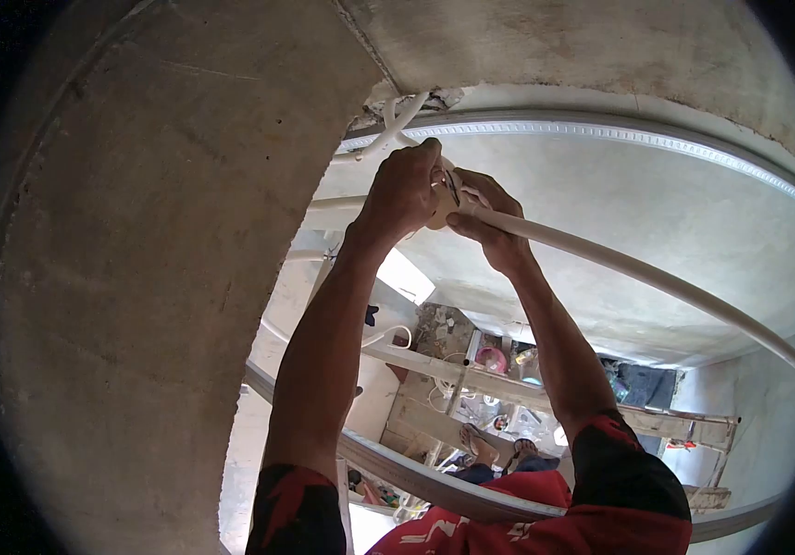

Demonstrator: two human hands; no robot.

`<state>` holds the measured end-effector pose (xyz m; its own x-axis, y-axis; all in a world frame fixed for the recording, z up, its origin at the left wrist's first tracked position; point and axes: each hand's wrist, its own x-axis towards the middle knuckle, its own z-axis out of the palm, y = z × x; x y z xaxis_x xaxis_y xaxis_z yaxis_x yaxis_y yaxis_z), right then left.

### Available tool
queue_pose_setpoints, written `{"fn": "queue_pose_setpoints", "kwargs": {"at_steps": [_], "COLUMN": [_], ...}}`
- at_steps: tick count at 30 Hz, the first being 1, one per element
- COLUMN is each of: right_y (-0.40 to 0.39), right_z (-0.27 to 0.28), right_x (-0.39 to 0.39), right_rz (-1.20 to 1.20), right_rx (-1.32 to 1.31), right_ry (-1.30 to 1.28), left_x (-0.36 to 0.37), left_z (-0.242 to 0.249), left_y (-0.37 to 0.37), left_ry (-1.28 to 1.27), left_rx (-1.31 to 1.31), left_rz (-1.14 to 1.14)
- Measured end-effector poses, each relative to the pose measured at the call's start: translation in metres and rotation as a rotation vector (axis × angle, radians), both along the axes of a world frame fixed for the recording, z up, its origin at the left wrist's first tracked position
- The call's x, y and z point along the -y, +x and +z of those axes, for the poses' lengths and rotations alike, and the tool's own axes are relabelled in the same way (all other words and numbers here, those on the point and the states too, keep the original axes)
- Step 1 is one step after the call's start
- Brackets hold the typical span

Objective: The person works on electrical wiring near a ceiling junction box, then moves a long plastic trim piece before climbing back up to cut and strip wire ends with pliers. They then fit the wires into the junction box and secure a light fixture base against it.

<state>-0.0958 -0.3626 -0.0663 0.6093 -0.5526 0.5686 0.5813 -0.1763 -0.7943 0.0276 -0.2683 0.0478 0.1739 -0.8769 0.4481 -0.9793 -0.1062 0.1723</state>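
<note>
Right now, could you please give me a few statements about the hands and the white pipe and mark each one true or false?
1. Both hands are raised to the white pipe near the ceiling. True.
2. The left hand hangs at the person's side. False: it closes on the pipe's end beside the right hand.
3. The pipe runs away to the right. True.
4. The person's sleeves are blue. False: they are red and black.
5. The concrete beam is on the right. False: it fills the left.
</note>
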Motion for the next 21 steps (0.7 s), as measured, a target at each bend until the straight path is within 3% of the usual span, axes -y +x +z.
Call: {"fn": "queue_pose_setpoints", "kwargs": {"at_steps": [8, 12, 15, 17, 21], "right_y": [0.013, 0.019, 0.022, 0.021, 0.019], "right_z": [-0.01, -0.015, -0.016, -0.016, -0.019], "right_x": [0.001, 0.002, 0.003, 0.003, 0.001], "right_rz": [0.056, 0.032, 0.051, 0.051, 0.068], "right_rx": [0.074, 0.117, 0.146, 0.146, 0.156], "right_ry": [0.106, 0.087, 0.096, 0.093, 0.102], "left_x": [-0.024, -0.022, -0.014, -0.01, -0.001], "left_z": [0.004, 0.0, -0.003, -0.011, -0.013], "left_y": [0.008, 0.013, 0.014, 0.014, 0.01], "left_ry": [0.062, 0.061, 0.149, 0.034, 0.069], "left_rx": [-0.318, -0.214, -0.324, -0.6, -0.479], "left_rz": [0.054, 0.055, 0.076, 0.003, 0.141]}}
